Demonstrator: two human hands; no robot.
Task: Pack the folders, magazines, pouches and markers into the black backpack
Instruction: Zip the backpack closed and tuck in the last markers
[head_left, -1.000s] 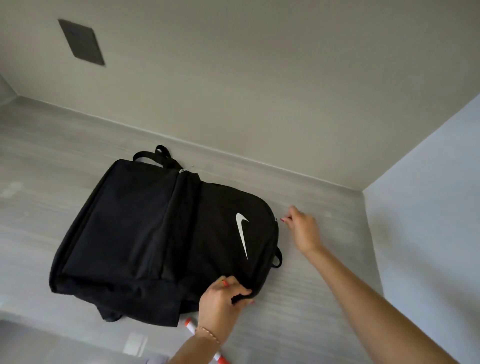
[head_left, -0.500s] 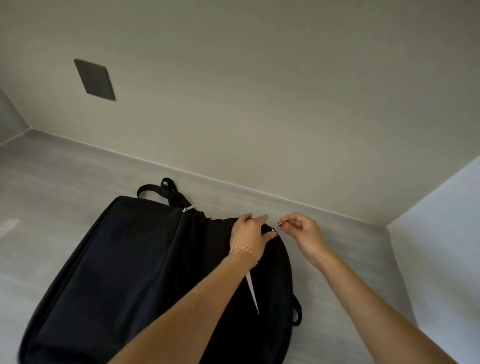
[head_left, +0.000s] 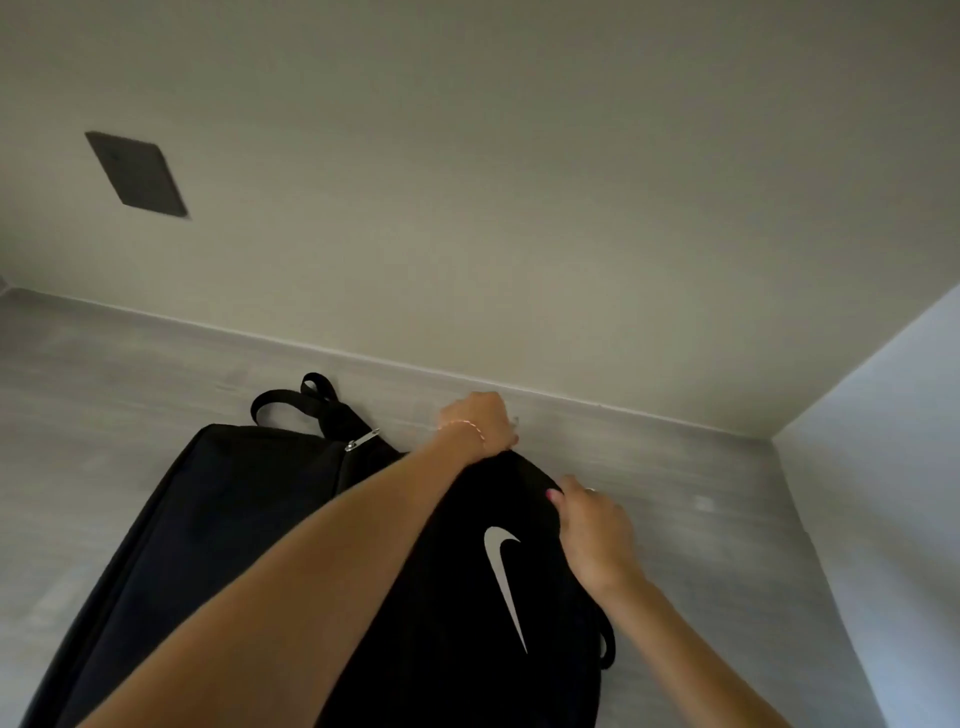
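My left hand (head_left: 480, 423) pinches the far top of the backpack (head_left: 249, 525) near the desk's (head_left: 701, 499) back edge, my right hand (head_left: 592, 530) grips its side (zip hidden), so I should pull slowly and straight.

Backpack (head_left: 249, 519): matt black woven cloth, smooth, faintly creased where it is gripped.
Logo (head_left: 503, 577): flat white print, slightly glossy on the cloth.
Zip pull (head_left: 362, 439): shiny silver metal.
Carry strap (head_left: 291, 400): black webbing, dull.
Surface (head_left: 130, 374): pale grey, matt, with a fine streaked grain like wood laminate.
Wall (head_left: 519, 208): smooth matt paint.
Wall plate (head_left: 136, 174): dark grey, matt.
Bracelet (head_left: 470, 426): thin, glinting chain.
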